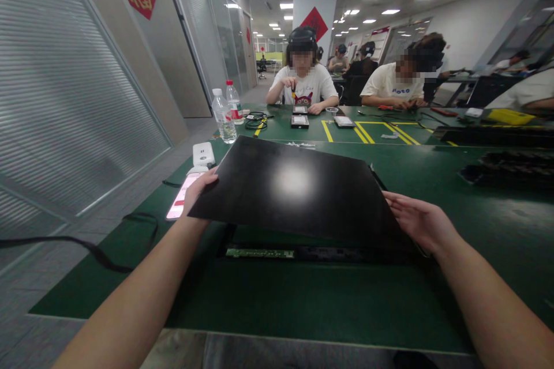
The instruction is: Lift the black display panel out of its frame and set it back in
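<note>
Left hand (195, 191), right hand (419, 220) — one black panel (294, 184), two bottles (224, 118) beyond

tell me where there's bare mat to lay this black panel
Bare mat lies between its near edge and the circuit strip under the black panel, and right of the right hand. Crowded on the left: phone, white device, bottles.
</note>
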Demonstrator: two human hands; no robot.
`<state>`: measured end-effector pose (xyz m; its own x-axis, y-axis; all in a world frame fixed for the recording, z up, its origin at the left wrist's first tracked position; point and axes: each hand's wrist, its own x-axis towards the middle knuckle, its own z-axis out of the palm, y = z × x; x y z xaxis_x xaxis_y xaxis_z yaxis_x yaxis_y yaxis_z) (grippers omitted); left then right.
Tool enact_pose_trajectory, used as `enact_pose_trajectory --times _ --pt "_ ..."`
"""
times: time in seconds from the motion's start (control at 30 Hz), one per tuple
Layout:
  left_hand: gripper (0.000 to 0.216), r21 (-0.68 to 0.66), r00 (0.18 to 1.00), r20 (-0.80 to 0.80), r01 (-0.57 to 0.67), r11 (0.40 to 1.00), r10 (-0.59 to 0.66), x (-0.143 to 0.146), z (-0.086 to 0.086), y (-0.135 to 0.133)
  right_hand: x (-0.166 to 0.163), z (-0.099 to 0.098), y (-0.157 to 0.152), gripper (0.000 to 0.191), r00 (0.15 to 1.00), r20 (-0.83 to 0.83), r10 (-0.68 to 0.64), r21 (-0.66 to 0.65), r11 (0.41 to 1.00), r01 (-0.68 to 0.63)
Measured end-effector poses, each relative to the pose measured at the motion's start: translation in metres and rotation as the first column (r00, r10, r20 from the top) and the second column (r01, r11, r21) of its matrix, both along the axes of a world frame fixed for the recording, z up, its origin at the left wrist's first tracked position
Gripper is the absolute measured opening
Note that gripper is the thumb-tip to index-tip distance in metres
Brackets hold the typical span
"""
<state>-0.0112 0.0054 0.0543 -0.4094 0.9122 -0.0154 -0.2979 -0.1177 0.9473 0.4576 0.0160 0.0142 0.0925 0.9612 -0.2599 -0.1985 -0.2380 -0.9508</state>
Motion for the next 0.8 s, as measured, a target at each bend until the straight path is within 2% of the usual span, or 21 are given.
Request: enact_pose_trajectory --times 0.2,0.4,0.57,0.8 --pt "0.027 -0.015 0.998 0.003 0.064 0.998 -0.064 0.005 0.000 -0.001 0.005 -0.002 0.004 0.051 0.993 0.030 -0.112 0.021 0.994 0.111" --pt "0.037 0.021 0.992 -0.089 0.093 0.995 -0.091 0.001 -0.013 0.003 0.003 0.002 0.002 0.062 0.976 0.128 -0.179 0.053 0.983 0.173" --pt "0.041 0.023 0.990 -0.097 0.100 0.995 -0.098 0.000 -0.022 0.006 0.007 -0.002 0.005 0.067 0.942 0.244 -0.232 0.130 0.970 0.205" --pt "0.039 -0.002 0.988 -0.117 0.097 0.995 -0.097 0.007 -0.021 0.002 0.011 -0.013 0.008 0.061 0.905 0.340 -0.258 0.196 0.960 0.200"
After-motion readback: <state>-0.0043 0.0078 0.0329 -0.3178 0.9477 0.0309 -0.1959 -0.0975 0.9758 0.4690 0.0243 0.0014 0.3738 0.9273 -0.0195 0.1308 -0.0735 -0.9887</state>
